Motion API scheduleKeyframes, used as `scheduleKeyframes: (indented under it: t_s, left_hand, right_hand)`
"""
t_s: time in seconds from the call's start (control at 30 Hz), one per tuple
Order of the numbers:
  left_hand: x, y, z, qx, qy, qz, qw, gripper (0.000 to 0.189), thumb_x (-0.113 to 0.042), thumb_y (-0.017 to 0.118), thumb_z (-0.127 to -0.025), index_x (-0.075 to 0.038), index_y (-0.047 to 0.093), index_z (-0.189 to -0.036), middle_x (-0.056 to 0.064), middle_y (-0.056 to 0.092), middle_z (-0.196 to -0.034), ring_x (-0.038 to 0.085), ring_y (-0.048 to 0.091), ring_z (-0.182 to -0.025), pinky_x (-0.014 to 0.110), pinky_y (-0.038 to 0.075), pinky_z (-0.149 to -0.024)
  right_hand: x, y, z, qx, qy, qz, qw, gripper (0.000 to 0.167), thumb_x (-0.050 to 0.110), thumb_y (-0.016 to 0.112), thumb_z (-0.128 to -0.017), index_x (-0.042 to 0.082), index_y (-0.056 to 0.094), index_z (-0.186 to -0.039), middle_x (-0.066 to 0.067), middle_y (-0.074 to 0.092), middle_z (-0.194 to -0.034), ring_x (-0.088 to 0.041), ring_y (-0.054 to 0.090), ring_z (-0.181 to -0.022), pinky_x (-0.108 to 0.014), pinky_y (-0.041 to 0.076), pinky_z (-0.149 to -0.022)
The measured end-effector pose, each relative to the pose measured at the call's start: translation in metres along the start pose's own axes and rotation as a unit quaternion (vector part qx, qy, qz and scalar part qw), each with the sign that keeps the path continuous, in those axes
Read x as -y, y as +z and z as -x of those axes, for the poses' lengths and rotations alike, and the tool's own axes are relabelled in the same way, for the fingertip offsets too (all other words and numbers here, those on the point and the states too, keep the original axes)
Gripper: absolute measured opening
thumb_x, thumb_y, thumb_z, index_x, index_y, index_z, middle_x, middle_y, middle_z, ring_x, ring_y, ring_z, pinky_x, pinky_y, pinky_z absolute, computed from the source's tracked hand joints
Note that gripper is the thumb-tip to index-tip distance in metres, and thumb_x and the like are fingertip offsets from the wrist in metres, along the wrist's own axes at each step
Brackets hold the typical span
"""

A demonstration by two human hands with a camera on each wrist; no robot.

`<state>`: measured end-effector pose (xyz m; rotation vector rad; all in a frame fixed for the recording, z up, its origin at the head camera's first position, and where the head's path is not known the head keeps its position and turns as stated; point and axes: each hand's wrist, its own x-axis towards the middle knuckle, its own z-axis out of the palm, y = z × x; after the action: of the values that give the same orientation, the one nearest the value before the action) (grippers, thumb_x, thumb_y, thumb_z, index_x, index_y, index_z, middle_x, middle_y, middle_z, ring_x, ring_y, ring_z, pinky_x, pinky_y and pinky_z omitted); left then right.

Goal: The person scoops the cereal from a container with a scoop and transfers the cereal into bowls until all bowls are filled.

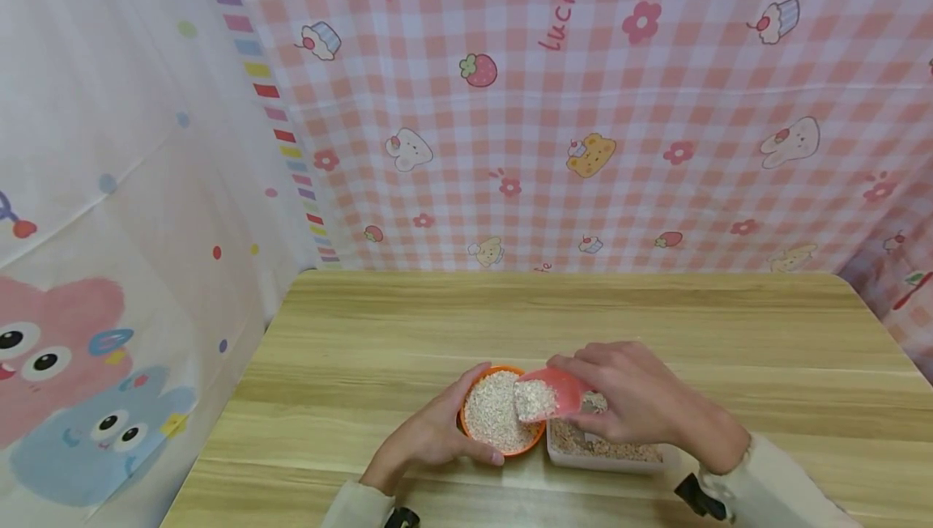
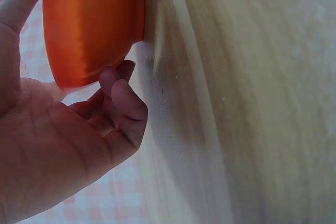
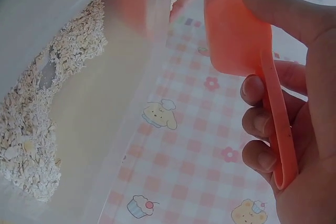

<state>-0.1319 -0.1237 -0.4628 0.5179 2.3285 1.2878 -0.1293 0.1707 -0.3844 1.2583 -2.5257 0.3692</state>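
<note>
My left hand (image 1: 435,433) holds an orange bowl (image 2: 94,24) from its left side, thumb and fingers spread around it. Pale rolled oats (image 1: 496,415) fill much of the bowl, which stands upright on the table. In my right hand (image 1: 632,396) is a translucent coral-pink scoop (image 3: 236,30); the fingers wrap its handle and the thumb presses near the top of its cup. More oats (image 1: 535,401) lie in the scoop, its mouth over the bowl's right part. Whether the scoop touches the rim I cannot tell.
A translucent plastic box (image 1: 605,462) with loose oats (image 3: 31,135) along one side stands right of the bowl, partly beneath my right hand. The wood-grain table (image 1: 350,334) runs back to a pink checked cloth (image 1: 510,123). A white printed cloth (image 1: 146,212) hangs at left.
</note>
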Motion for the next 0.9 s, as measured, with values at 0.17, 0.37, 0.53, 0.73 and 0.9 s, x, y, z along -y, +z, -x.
scheduleKeyframes:
  t_s: [0.17, 0.37, 0.53, 0.73, 0.9]
  left_hand:
    - [-0.001, 0.000, 0.000, 0.000, -0.004, 0.011, 0.9999, 0.118, -0.032, 0.094, -0.066, -0.022, 0.021, -0.158, 0.005, 0.035, -0.156, 0.026, 0.033, -0.142, 0.055, 0.024, -0.116]
    - [-0.002, 0.000, 0.000, 0.003, -0.012, 0.016, 0.9998, 0.116, -0.032, 0.093, -0.067, -0.024, 0.021, -0.158, 0.004, 0.036, -0.156, 0.026, 0.033, -0.142, 0.055, 0.025, -0.116]
    - [-0.002, -0.001, 0.000, 0.005, -0.015, 0.021, 0.9996, 0.115, -0.031, 0.093, -0.067, -0.027, 0.022, -0.158, 0.003, 0.038, -0.155, 0.026, 0.034, -0.142, 0.055, 0.025, -0.115]
    - [-0.002, -0.001, 0.000, 0.002, -0.006, 0.019, 0.9998, 0.116, -0.031, 0.093, -0.067, -0.024, 0.021, -0.158, 0.005, 0.038, -0.155, 0.026, 0.034, -0.142, 0.055, 0.025, -0.116]
    - [-0.002, 0.000, 0.000, 0.002, -0.001, 0.019, 0.9998, 0.115, -0.031, 0.093, -0.068, -0.024, 0.021, -0.158, 0.006, 0.038, -0.155, 0.027, 0.034, -0.142, 0.056, 0.025, -0.115]
  right_hand:
    - [0.002, -0.001, -0.002, 0.014, -0.005, 0.011, 0.9998, 0.050, 0.044, 0.073, -0.085, 0.011, 0.069, -0.121, 0.003, 0.071, -0.091, -0.010, 0.064, -0.077, -0.029, 0.051, -0.061]
    - [0.004, -0.003, -0.005, 0.011, -0.019, 0.015, 0.9996, 0.050, 0.042, 0.077, -0.082, 0.011, 0.069, -0.120, 0.004, 0.070, -0.088, -0.009, 0.062, -0.074, -0.028, 0.051, -0.061]
    - [0.007, -0.002, -0.009, 0.008, -0.033, 0.016, 0.9993, 0.049, 0.042, 0.079, -0.080, 0.013, 0.070, -0.118, 0.007, 0.066, -0.083, -0.005, 0.057, -0.070, -0.023, 0.047, -0.058]
    - [0.009, -0.001, -0.015, 0.012, -0.042, 0.030, 0.9986, 0.048, 0.044, 0.077, -0.082, 0.014, 0.070, -0.118, 0.008, 0.063, -0.079, -0.005, 0.055, -0.068, -0.024, 0.047, -0.058]
    - [0.011, 0.000, -0.017, 0.010, -0.050, 0.040, 0.9979, 0.049, 0.045, 0.078, -0.080, 0.014, 0.070, -0.117, 0.008, 0.063, -0.079, -0.007, 0.057, -0.069, -0.027, 0.050, -0.060]
